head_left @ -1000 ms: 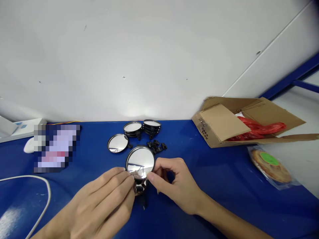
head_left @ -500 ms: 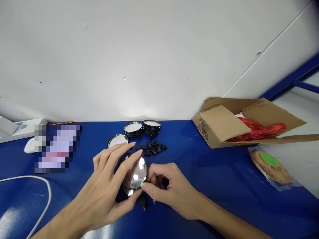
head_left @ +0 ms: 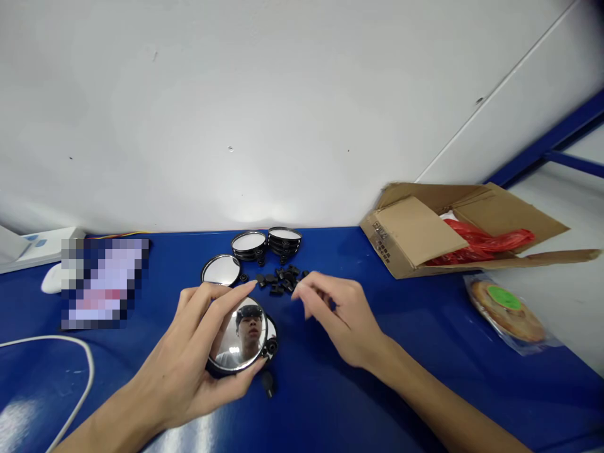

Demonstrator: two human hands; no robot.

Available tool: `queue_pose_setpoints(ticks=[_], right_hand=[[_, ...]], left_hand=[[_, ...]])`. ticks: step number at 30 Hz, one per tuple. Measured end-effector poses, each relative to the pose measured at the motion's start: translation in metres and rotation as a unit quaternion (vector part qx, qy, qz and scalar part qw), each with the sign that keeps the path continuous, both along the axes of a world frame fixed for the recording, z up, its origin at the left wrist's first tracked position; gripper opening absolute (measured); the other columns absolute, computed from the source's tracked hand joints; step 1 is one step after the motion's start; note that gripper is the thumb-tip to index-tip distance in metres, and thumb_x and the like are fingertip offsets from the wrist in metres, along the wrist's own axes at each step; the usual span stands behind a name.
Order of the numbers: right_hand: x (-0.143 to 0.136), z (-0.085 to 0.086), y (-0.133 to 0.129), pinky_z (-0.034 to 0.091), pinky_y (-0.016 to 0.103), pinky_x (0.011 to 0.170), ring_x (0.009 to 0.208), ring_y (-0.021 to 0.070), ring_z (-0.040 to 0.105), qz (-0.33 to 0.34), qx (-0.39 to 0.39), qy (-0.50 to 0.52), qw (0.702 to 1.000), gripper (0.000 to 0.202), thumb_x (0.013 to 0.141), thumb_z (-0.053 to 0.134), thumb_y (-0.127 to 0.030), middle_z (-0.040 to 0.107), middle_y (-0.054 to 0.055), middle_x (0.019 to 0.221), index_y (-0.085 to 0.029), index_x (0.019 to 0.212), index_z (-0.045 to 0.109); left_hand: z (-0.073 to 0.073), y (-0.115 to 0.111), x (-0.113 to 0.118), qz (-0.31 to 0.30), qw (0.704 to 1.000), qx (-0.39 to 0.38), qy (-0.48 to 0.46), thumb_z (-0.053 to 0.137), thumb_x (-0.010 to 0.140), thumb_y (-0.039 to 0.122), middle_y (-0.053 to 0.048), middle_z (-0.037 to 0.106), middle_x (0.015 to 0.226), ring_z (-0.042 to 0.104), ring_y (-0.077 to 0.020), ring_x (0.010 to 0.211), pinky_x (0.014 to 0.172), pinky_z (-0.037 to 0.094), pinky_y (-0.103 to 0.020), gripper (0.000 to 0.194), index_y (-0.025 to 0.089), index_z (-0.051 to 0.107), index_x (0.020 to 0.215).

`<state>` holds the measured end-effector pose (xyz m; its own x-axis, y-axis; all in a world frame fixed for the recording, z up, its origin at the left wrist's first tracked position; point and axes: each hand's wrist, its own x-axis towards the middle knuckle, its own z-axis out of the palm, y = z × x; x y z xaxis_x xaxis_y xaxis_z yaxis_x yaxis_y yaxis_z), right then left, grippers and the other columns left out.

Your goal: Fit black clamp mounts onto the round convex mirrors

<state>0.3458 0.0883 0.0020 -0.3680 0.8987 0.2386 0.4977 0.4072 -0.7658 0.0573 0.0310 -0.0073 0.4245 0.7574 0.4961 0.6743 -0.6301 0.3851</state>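
Note:
My left hand [head_left: 198, 352] grips a round black-rimmed mirror [head_left: 243, 336] by its edges, reflective face up, with a person reflected in it. A black knob-like joint [head_left: 271, 346] sits at the right of its rim. Another shiny round edge shows under it, mostly hidden, and a black stub [head_left: 268, 382] pokes out below. My right hand [head_left: 337, 318] is apart from the mirror, thumb and fingers pinched beside a pile of small black clips [head_left: 285, 277]. Whether anything is between those fingertips is hidden.
Behind are two stacks of round mirrors [head_left: 248, 242] and a single mirror [head_left: 221, 270]. A cardboard box [head_left: 415, 233] holding a red plastic bag [head_left: 486, 239] stands right, near a wrapped round pastry [head_left: 507, 311]. A blurred phone-like screen [head_left: 106, 283] and white cable [head_left: 89, 371] lie left.
My right hand has left the mirror's rim and moved up and right to the small black clips. The mirror in my left hand has tilted and shifted slightly left, and now reflects a person.

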Motion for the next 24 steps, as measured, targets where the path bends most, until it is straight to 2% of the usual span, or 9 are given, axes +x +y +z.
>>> queue_pose_setpoints(ticks=[2,5,9,14,19,24], right_hand=[[0.007,-0.006,0.012,0.039,0.031,0.066,0.062,0.0153,0.057,-0.108,0.050,-0.078,0.990,0.043,0.119,0.054,-0.055,0.063,-0.004,0.069,-0.023,0.095,0.071],[0.015,-0.016,0.027,0.032,0.032,0.064,0.063,0.0185,0.058,-0.162,0.044,-0.128,0.978,0.030,0.116,0.060,-0.052,0.064,-0.004,0.070,-0.025,0.110,0.072],[0.019,-0.023,0.034,0.031,0.031,0.064,0.068,0.0213,0.064,-0.163,0.011,-0.175,0.971,0.022,0.114,0.064,-0.047,0.069,-0.003,0.073,-0.028,0.111,0.074],[0.014,-0.019,0.030,0.032,0.032,0.064,0.070,0.0215,0.066,-0.166,-0.012,-0.202,0.965,0.021,0.115,0.060,-0.039,0.073,-0.002,0.077,-0.028,0.101,0.072],[0.012,-0.018,0.027,0.032,0.033,0.067,0.075,0.0238,0.069,-0.161,-0.022,-0.203,0.966,0.027,0.115,0.063,-0.053,0.073,-0.001,0.080,-0.028,0.106,0.070],[0.015,-0.019,0.028,0.032,0.033,0.066,0.075,0.0234,0.066,-0.154,-0.032,-0.182,0.971,0.012,0.108,0.068,-0.038,0.069,-0.003,0.075,-0.028,0.103,0.065]], left_hand=[[-0.001,0.002,-0.001,0.003,1.000,0.010,0.003,0.076,0.108,0.034,-0.016,0.060,0.139,0.056,-0.0337,0.119,0.102,0.050,-0.045,0.075,0.020,0.043,0.173],[-0.001,0.003,0.000,0.004,1.000,0.023,0.007,0.074,0.109,0.036,-0.016,0.060,0.138,0.056,-0.0343,0.120,0.104,0.049,-0.045,0.071,0.018,0.044,0.171],[0.000,0.004,0.001,0.000,0.999,0.036,0.020,0.076,0.108,0.035,-0.016,0.060,0.136,0.056,-0.0352,0.121,0.106,0.048,-0.047,0.070,0.016,0.046,0.169],[-0.001,0.006,0.002,-0.008,0.998,0.042,0.035,0.076,0.109,0.035,-0.017,0.061,0.134,0.056,-0.0349,0.121,0.107,0.047,-0.048,0.069,0.012,0.047,0.167],[-0.001,0.005,0.001,-0.004,0.998,0.048,0.037,0.076,0.109,0.035,-0.016,0.062,0.132,0.057,-0.0344,0.119,0.107,0.046,-0.047,0.068,0.013,0.048,0.167],[-0.002,0.005,0.001,0.002,0.998,0.046,0.039,0.077,0.108,0.035,-0.016,0.062,0.133,0.058,-0.0347,0.120,0.108,0.046,-0.048,0.068,0.013,0.049,0.166]])
